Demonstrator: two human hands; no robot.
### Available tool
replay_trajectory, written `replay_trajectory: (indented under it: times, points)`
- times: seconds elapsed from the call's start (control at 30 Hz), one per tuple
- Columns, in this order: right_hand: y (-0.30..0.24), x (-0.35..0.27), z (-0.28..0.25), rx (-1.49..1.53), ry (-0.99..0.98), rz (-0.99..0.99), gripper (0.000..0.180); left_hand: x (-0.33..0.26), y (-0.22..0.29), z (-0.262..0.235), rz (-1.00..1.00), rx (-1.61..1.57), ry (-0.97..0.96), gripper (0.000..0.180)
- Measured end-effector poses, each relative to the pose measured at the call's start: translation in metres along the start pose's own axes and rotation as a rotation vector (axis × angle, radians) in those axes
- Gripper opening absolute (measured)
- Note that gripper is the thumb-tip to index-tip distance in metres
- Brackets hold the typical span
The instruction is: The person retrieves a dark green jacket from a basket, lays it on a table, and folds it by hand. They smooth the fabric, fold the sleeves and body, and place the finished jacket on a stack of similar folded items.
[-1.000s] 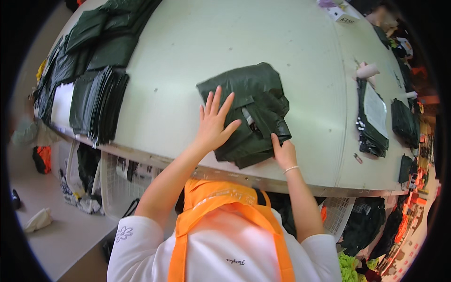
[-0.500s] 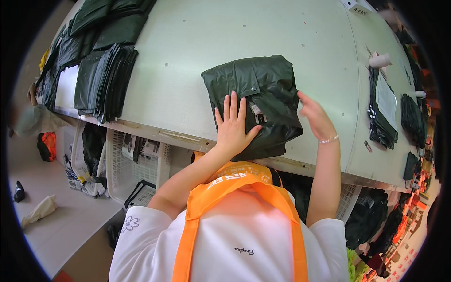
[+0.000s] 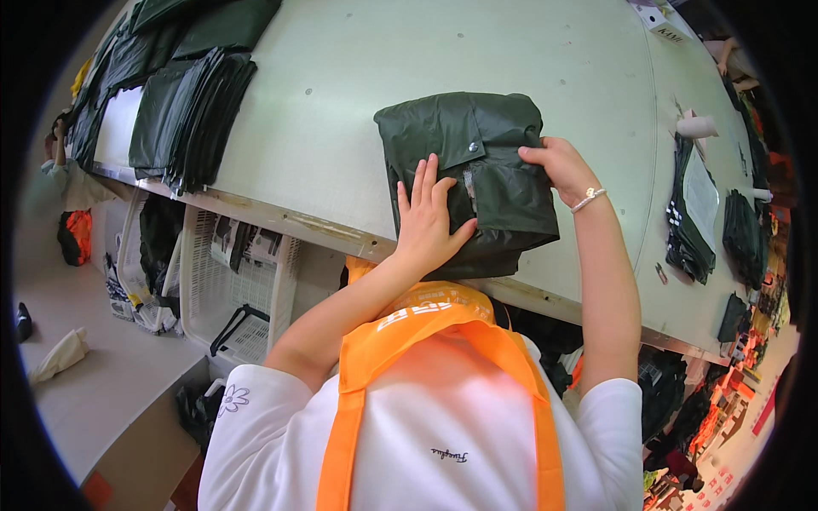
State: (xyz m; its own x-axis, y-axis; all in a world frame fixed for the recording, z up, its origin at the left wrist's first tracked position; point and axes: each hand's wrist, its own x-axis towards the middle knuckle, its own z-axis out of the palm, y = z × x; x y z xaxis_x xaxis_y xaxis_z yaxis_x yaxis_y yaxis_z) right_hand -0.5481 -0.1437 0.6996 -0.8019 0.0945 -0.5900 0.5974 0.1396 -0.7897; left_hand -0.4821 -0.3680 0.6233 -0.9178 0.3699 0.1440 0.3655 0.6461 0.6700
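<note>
A folded dark green garment (image 3: 511, 183) of shiny, waterproof-looking cloth lies on the pale table in front of me. On its flap shows a metal snap, and a partly covered label sits just below. My left hand (image 3: 429, 226) rests on the garment's left half with fingers spread, pressing on the cloth. At the right edge, my right hand (image 3: 558, 170) grips the garment, thumb on top and the other fingers hidden underneath.
Stacks of folded dark garments (image 3: 192, 119) stand at the table's left end. Dark bundles with a sheet (image 3: 700, 200), a white roll (image 3: 697, 127) and a white box (image 3: 660, 19) are at the right. White plastic baskets (image 3: 200, 294) sit below the table edge (image 3: 294, 232). Another person is at far left.
My right hand has moved in from beside the garment and taken hold of its right edge. The cloth at the right now covers more of the label. My left hand stays on the garment.
</note>
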Motion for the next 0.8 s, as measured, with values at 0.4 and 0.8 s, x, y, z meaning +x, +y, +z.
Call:
replay_trajectory:
  times: [0.4,0.8]
  points:
    - [0.121,0.009,0.047,-0.566,0.73,-0.219,0.092,-0.018,-0.045,0.006,-0.587,-0.346,0.127,0.09]
    - [0.156,-0.059,0.066,-0.154,0.574,-0.224,0.105,-0.05,-0.037,-0.032,-0.625,-0.443,-0.486,0.091]
